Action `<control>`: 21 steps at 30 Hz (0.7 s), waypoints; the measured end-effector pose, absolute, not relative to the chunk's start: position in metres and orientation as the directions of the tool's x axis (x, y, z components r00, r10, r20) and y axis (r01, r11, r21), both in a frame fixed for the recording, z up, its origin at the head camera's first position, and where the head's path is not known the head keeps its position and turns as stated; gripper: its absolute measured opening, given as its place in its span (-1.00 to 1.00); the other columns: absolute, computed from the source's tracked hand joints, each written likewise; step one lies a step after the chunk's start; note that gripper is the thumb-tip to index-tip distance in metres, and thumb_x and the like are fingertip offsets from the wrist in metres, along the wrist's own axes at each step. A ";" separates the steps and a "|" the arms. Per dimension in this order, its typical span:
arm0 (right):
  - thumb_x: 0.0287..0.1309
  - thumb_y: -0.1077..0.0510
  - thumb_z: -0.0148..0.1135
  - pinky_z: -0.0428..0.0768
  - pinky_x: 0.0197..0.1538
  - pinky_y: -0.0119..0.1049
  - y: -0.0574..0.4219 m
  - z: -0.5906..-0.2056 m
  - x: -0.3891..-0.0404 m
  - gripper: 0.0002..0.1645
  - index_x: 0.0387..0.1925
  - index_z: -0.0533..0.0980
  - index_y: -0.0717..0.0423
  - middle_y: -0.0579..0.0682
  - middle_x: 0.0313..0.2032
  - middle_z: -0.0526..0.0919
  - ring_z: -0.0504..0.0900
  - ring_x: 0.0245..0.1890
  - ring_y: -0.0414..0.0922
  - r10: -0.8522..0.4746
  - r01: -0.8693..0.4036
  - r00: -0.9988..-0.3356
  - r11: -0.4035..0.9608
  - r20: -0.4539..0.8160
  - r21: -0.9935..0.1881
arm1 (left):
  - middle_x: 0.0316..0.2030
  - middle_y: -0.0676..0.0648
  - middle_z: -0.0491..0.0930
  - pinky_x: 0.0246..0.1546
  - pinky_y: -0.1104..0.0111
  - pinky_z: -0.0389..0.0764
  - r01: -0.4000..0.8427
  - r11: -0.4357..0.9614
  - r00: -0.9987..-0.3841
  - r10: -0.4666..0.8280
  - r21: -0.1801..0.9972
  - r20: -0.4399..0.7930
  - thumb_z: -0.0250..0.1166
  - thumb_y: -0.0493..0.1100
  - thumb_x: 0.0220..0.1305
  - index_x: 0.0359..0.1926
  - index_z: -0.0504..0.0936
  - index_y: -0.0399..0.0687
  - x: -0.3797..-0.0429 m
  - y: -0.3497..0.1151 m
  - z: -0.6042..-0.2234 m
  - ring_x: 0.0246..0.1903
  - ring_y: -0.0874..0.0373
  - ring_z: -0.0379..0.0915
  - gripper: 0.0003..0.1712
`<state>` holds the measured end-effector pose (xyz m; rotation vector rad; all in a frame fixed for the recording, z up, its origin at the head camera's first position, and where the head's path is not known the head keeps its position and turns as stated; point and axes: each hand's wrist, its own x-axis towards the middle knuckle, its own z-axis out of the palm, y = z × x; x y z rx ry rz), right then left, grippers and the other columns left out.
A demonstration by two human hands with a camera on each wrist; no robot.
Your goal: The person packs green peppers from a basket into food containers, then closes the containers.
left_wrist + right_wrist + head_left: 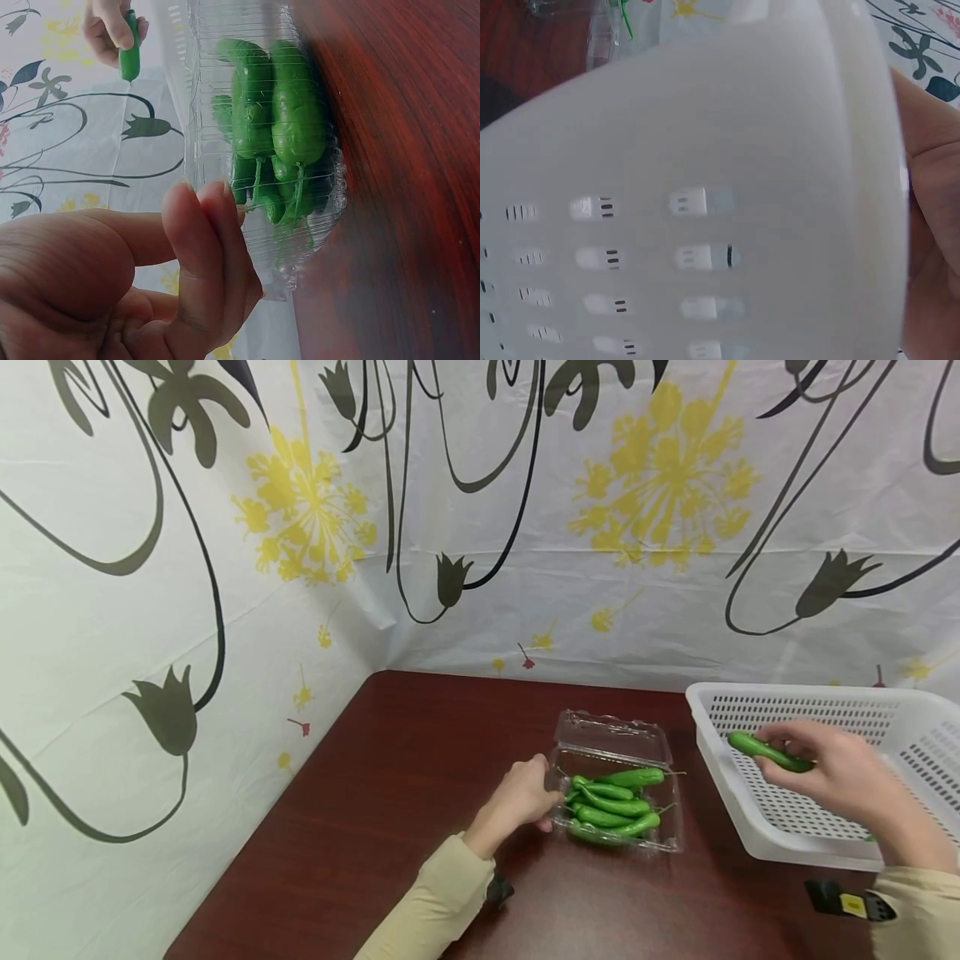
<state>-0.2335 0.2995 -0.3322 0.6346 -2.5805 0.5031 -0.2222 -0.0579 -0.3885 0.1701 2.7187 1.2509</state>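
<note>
My left hand [522, 792] holds the left edge of a clear plastic clamshell container [615, 737], its thumb and curled fingers at the rim. The lid is folded back. Inside lies a pile of green chili peppers [611, 807], stems mostly toward the right in the head view. In my right hand [832, 768], a single green chili pepper [750, 745] is pinched between thumb and fingers above a white perforated basket [723, 793]. From the right wrist, the basket wall [795, 135] covers most of the view and hides the pepper.
A dark red-brown table [337, 793] carries both containers, with the basket to the right of the clamshell. Patterned white sheeting [487, 510] hangs behind the table and along its left side. A bit of green shows low in the basket near its front wall.
</note>
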 end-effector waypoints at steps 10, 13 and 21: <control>-0.31 0.17 0.50 0.33 -0.46 -0.49 0.290 -0.331 -0.233 -0.60 -0.31 0.55 -0.12 -0.30 -0.52 0.53 0.48 -0.52 -0.43 -0.385 -0.568 -0.754 0.789 0.532 -0.235 | -0.64 -0.05 0.44 -0.75 0.39 0.51 0.048 0.650 -0.984 0.163 0.758 -0.077 0.30 -0.29 0.09 -0.30 0.39 -0.22 -0.222 -0.058 -0.389 -0.87 0.22 0.44 -0.77; -0.31 0.20 0.50 0.34 -0.44 -0.53 0.285 -0.330 -0.232 -0.59 -0.31 0.56 -0.14 -0.31 -0.52 0.54 0.49 -0.52 -0.42 -0.387 -0.585 -0.745 0.771 0.544 -0.252 | -0.64 -0.06 0.44 -0.74 0.38 0.52 0.047 0.649 -0.984 0.162 0.759 -0.078 0.30 -0.29 0.09 -0.30 0.40 -0.21 -0.222 -0.058 -0.389 -0.87 0.22 0.44 -0.77; -0.29 0.18 0.50 0.31 -0.47 -0.54 0.277 -0.329 -0.230 -0.60 -0.31 0.55 -0.16 -0.31 -0.51 0.52 0.47 -0.54 -0.41 -0.389 -0.597 -0.738 0.758 0.552 -0.263 | -0.64 -0.06 0.44 -0.72 0.35 0.53 0.049 0.649 -0.983 0.166 0.759 -0.079 0.30 -0.29 0.09 -0.29 0.40 -0.23 -0.222 -0.058 -0.388 -0.87 0.21 0.43 -0.76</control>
